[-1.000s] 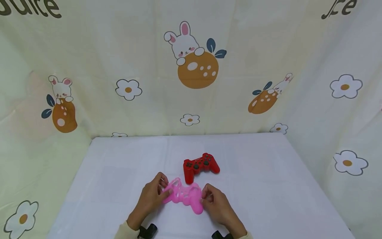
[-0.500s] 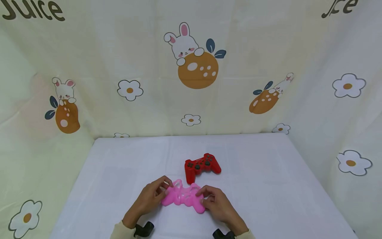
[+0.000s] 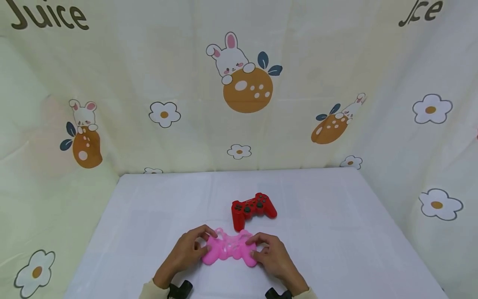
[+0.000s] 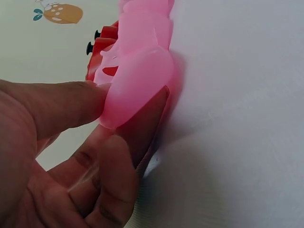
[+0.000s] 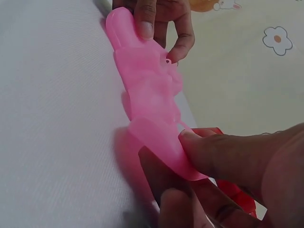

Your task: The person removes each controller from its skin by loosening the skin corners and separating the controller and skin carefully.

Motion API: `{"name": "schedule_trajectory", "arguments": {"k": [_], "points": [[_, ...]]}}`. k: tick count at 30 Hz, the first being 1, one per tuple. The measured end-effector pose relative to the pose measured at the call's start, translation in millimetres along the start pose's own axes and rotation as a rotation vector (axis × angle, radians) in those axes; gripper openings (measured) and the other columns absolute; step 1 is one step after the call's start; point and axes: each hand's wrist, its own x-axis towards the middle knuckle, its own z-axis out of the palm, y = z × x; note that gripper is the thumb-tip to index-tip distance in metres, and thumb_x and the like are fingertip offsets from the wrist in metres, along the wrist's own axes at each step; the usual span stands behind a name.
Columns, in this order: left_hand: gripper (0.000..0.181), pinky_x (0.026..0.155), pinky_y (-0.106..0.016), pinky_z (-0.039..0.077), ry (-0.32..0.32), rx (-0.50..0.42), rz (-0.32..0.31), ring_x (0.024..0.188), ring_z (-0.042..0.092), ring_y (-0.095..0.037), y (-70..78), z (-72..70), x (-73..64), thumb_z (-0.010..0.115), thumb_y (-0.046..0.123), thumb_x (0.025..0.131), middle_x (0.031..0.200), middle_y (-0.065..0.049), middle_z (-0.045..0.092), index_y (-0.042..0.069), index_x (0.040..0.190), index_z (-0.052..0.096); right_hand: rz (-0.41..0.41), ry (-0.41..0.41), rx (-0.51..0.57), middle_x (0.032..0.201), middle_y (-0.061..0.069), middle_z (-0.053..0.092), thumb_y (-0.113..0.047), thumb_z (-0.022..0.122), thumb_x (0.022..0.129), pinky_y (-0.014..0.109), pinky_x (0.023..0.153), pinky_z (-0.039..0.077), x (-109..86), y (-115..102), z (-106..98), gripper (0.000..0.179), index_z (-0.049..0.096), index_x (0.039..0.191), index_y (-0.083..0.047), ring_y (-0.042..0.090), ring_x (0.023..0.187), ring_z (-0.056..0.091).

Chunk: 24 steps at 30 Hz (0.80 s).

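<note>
A pink silicone controller cover [image 3: 232, 246] is held between both hands, low over the white table. My left hand [image 3: 190, 247] pinches its left grip, the thumb on one face and fingers behind, as the left wrist view shows on the cover [image 4: 142, 76]. My right hand [image 3: 271, 254] pinches the right grip the same way; in the right wrist view the thumb lies on the pink cover [image 5: 149, 95]. Just beyond the cover, a red game controller [image 3: 254, 209] with dark buttons lies face up on the table.
The white cloth-covered table [image 3: 325, 232] spreads around the hands. Behind it and at both sides hangs a cream curtain [image 3: 179, 62] printed with bunnies, fruit and flowers. Black wrist camera mounts [image 3: 181, 289] sit at both wrists.
The left hand has turned and shifted slightly, so the pink cover's left grip now points down toward the person. The right fingers have moved further onto the right grip. The red controller lies still.
</note>
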Motion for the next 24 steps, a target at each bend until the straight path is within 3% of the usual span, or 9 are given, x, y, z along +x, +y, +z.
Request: {"name": "schedule_trajectory", "arguments": {"k": [7,13,18,24], "points": [[0.031,0.059,-0.023,0.044,0.069,0.013,-0.006,0.056,0.048,-0.004,0.8,-0.1,-6.0,0.078,0.007,0.091,0.103,0.002,0.071,0.028,0.113,0.070,-0.038,0.061,-0.064,0.116,0.007,0.071,-0.011,0.082,0.089,0.022,0.046,0.036,-1.4,-5,2,0.022,0.077,0.106,-0.025,0.011,0.047,0.046],[0.036,0.050,-0.022,0.042,0.136,-0.063,-0.010,0.048,0.043,-0.001,5.1,-6.7,-10.7,0.079,0.002,0.090,0.106,-0.001,0.071,0.030,0.111,0.069,-0.111,0.111,-0.096,0.115,0.005,0.071,-0.007,0.081,0.087,0.020,0.044,0.032,-1.8,-19,1,0.026,0.077,0.101,-0.028,0.007,0.044,0.043],[0.038,0.048,-0.021,0.041,0.185,-0.130,-0.039,0.045,0.044,-0.004,11.2,-16.6,-14.4,0.079,0.001,0.091,0.109,-0.002,0.070,0.031,0.111,0.070,-0.144,0.099,-0.076,0.116,0.003,0.071,-0.007,0.082,0.088,0.021,0.045,0.032,-0.9,-32,1,0.027,0.077,0.103,-0.029,0.008,0.045,0.047],[0.039,0.048,-0.022,0.040,0.244,-0.143,-0.059,0.044,0.046,-0.008,15.6,-29.6,-21.5,0.080,0.000,0.090,0.108,-0.004,0.070,0.032,0.111,0.071,-0.215,0.075,-0.059,0.118,0.000,0.072,-0.008,0.083,0.089,0.021,0.045,0.035,0.9,-45,8,0.027,0.076,0.106,-0.027,0.007,0.047,0.054]]}}
